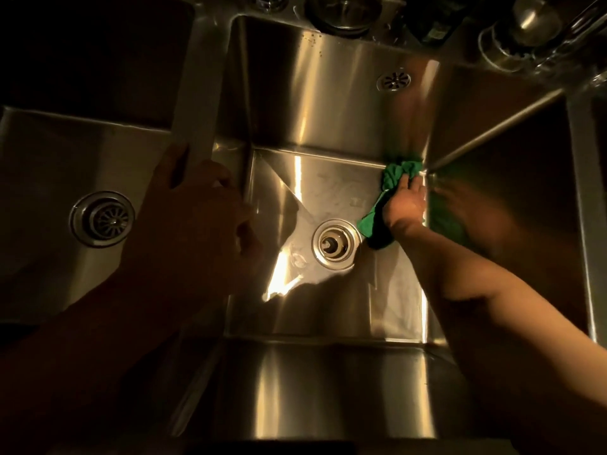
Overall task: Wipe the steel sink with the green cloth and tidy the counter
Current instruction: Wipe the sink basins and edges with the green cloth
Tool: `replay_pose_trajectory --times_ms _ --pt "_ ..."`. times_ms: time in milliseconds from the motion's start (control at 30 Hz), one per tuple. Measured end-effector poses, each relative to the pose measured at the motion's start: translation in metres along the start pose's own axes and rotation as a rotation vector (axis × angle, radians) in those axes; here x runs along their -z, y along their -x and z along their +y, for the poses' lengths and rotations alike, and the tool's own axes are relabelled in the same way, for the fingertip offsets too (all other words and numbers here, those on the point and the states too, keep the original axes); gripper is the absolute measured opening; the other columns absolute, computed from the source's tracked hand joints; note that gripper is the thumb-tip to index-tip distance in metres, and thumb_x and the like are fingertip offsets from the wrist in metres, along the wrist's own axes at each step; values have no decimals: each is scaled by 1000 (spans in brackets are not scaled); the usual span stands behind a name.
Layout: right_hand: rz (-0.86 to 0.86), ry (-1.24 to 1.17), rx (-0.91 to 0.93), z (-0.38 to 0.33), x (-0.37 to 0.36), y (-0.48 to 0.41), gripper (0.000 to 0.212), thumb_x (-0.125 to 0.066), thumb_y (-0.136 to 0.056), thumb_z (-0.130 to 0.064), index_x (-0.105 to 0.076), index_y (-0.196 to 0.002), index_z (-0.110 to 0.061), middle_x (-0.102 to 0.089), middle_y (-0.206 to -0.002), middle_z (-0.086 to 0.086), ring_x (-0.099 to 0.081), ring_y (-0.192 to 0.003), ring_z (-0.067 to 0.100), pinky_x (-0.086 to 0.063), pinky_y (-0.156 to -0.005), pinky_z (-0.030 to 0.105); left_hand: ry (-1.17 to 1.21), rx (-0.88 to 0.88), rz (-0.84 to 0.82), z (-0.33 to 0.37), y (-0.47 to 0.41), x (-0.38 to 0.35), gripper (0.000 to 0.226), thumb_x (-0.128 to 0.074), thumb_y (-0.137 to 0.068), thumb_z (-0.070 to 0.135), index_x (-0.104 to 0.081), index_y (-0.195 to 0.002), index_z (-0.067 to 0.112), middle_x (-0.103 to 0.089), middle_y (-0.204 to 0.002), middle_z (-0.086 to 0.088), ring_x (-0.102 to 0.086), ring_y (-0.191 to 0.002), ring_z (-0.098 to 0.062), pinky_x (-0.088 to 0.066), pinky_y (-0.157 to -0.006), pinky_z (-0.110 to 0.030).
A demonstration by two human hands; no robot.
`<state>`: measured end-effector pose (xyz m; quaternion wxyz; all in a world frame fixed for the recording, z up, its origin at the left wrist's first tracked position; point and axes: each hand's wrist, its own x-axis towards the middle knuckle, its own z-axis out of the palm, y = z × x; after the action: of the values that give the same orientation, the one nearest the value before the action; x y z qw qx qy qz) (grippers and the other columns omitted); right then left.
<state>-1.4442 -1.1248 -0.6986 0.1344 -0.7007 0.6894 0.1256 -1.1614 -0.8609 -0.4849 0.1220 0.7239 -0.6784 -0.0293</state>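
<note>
Nearest is the front wall of the steel sink (312, 382), with both forearms reaching over it into the scene. The left hand (197, 205) lies in deep shadow on the divider (197, 103) between the two basins. Its thumb is on the left-basin side and its fingers are bent over the right-basin side, so it grips the strip of steel. To its left the left basin (49, 165) shows its own round strainer (102, 219).

On the floor of the right basin sits the open drain (335, 244), with bright glare just beside it. Past the drain, the right hand (405, 205) holds the green cloth (368, 224) down on the basin floor. Its fingers curl over the bunched far end, pushed into the far right corner where the floor meets the back and right walls, and a flat tail of the cloth trails out under the wrist toward the drain.

Higher on the back wall is a round overflow grille (393, 81). On the worktop behind the rim stand a round steel vessel (343, 11) and — further right — a glass jar (522, 31), both dim and partly cropped.
</note>
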Motion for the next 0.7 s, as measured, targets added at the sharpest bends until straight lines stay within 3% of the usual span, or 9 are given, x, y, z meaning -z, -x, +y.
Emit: replay_pose_trajectory --times_ms 67,167,267,433,567,700 --pt "28 -44 -59 -21 -5 9 86 -63 -89 -17 -15 -160 -11 -5 -168 17 -11 -154 37 -22 -123 44 14 -6 8 0 0 0 30 -51 -83 38 -63 -62 20 -62 -69 1 -63 -105 -27 -20 -121 -64" --pt "67 -93 7 -62 -15 31 79 -57 -90 -15 -20 -159 -13 -11 -167 15 -16 -152 38 -28 -119 48 -3 -12 16 2 1 1 26 -56 -82 36 -61 -61 22 -62 -68 2 -63 -105 -28 -19 -122 -61" --pt "79 -84 136 -102 -27 52 74 -49 -93 -15 -18 -160 -14 -9 -168 14 -13 -153 37 -23 -122 47 -22 -18 -1 3 1 2 21 -60 -79 31 -61 -61 21 -61 -67 3 -63 -104 -28 -16 -123 -59" --pt "-18 -137 382 -149 -31 84 83 -61 -92 -23 -15 -161 -15 -7 -168 15 -9 -155 34 -15 -125 47 6 -15 3 4 1 7 22 -64 -76 33 -63 -57 21 -61 -66 4 -62 -105 -25 -17 -123 -57" --pt "31 -191 617 -179 -46 125 52 -45 -104 -27 -39 -154 -16 -29 -163 14 -25 -151 31 -23 -120 42 28 0 11 7 1 8 20 -65 -76 29 -64 -58 20 -63 -66 4 -62 -103 -25 -19 -122 -58" --pt "-22 -85 711 -188 -63 159 55 -32 -107 -36 -23 -159 -20 -9 -169 9 -8 -156 27 -18 -120 44 4 -7 -6 8 0 10 18 -64 -75 24 -64 -58 17 -62 -66 3 -66 -100 -29 -25 -119 -63"
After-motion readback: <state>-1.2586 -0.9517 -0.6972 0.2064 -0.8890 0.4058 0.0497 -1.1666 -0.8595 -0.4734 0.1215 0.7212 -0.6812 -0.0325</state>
